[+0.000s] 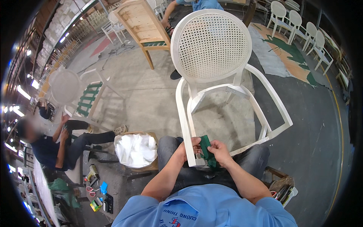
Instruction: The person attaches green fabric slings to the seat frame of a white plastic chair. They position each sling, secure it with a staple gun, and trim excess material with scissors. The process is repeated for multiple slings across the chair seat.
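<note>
A white chair frame [184,125] with a perforated round back [213,45] and an open seat stands before me, its front corner between my knees. At that corner I have a folded green webbing strap [206,145]. My right hand [221,152] pinches the strap from the right, thumb on its face. My left hand [189,150] is closed at the strap's left edge, against the chair's front rail; the frame partly hides its fingers. The lower end of the strap hangs down by the white corner.
Left of my knee stands a box with white wrapping [135,150]. Red-handled scissors [90,191] and small tools lie on a low stand. A seated person [45,145] is at left beside a green-strapped chair [90,99]. Another person [204,4] works behind a wooden chair [143,22].
</note>
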Demonstrator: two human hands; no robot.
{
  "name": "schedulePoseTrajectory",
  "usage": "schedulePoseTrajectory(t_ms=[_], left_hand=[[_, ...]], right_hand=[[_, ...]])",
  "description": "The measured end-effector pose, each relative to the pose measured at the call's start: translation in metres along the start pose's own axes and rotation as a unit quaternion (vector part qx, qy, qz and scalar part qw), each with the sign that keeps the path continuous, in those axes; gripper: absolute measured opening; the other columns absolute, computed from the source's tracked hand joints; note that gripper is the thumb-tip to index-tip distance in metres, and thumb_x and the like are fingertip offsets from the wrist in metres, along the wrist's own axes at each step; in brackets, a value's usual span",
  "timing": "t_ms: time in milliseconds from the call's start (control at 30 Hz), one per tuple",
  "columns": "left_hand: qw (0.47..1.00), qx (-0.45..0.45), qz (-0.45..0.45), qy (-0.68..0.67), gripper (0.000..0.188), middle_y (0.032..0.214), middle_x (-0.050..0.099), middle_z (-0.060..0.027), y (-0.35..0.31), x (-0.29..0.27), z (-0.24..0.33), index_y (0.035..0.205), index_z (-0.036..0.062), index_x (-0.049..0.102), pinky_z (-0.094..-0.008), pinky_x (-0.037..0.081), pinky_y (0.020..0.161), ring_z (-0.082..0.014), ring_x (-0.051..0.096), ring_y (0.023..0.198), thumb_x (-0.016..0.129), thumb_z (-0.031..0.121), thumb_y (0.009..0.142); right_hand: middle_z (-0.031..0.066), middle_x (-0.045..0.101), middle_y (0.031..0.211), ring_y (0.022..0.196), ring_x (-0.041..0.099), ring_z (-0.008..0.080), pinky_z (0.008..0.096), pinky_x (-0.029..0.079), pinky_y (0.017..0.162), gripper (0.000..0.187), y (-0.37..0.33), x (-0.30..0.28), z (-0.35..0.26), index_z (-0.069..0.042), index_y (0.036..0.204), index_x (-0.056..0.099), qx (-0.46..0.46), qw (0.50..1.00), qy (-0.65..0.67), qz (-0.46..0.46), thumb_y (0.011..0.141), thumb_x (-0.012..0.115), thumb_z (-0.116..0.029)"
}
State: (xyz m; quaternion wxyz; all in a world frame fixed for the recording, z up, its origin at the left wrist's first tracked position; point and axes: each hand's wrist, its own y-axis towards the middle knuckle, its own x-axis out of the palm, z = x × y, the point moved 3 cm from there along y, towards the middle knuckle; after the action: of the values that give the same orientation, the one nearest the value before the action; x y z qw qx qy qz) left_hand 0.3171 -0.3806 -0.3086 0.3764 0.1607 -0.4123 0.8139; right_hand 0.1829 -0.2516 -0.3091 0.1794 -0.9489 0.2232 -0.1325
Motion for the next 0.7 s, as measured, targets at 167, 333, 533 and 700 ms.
schedulePoseTrajectory(t_ms=[167,333,533,700], left_hand=[[0.997,0.018,0.01,0.068,0.02,0.081,0.068,-0.0009,0.024,-0.012,0.002,0.093,0.0079,0.068,-0.0257,0.053,0.065,-0.0114,0.064,0.07,0.078,0.025,0.094],[0.995,0.0,0.013,0.103,0.022,0.079,0.066,0.0008,0.032,-0.012,0.007,0.088,0.0079,0.067,-0.024,0.052,0.064,-0.0093,0.061,0.066,0.08,0.025,0.093],[0.989,0.054,0.035,0.136,0.019,0.081,0.065,0.0006,0.03,-0.017,0.016,0.093,0.0072,0.069,-0.0253,0.051,0.065,-0.0093,0.059,0.069,0.081,0.022,0.092],[0.938,0.188,0.11,0.27,0.031,0.086,0.066,-0.0006,0.03,0.004,0.024,0.121,0.0039,0.066,-0.0252,0.052,0.079,-0.009,0.061,0.083,0.077,0.007,0.091]], right_hand=[[0.0089,0.071,0.096,0.088,0.067,0.0145,0.03,0.053,0.08,0.018,0.008,0.006,-0.01,0.0,0.115,0.066,-0.128,0.991,-0.005,0.047,0.097,0.066,-0.004],[0.0134,0.074,0.093,0.086,0.072,0.0201,0.0322,0.055,0.079,0.02,0.027,0.002,-0.034,-0.002,0.113,0.068,-0.198,0.957,-0.207,0.052,0.093,0.069,-0.005],[0.0133,0.075,0.094,0.085,0.071,0.0196,0.0318,0.055,0.079,0.019,0.04,0.01,-0.043,-0.001,0.111,0.07,-0.184,0.948,-0.257,0.036,0.092,0.069,-0.005],[0.0173,0.076,0.095,0.086,0.075,0.0273,0.0353,0.057,0.077,0.021,0.048,0.004,-0.054,-0.002,0.111,0.073,-0.211,0.927,-0.301,0.08,0.091,0.072,-0.009]])
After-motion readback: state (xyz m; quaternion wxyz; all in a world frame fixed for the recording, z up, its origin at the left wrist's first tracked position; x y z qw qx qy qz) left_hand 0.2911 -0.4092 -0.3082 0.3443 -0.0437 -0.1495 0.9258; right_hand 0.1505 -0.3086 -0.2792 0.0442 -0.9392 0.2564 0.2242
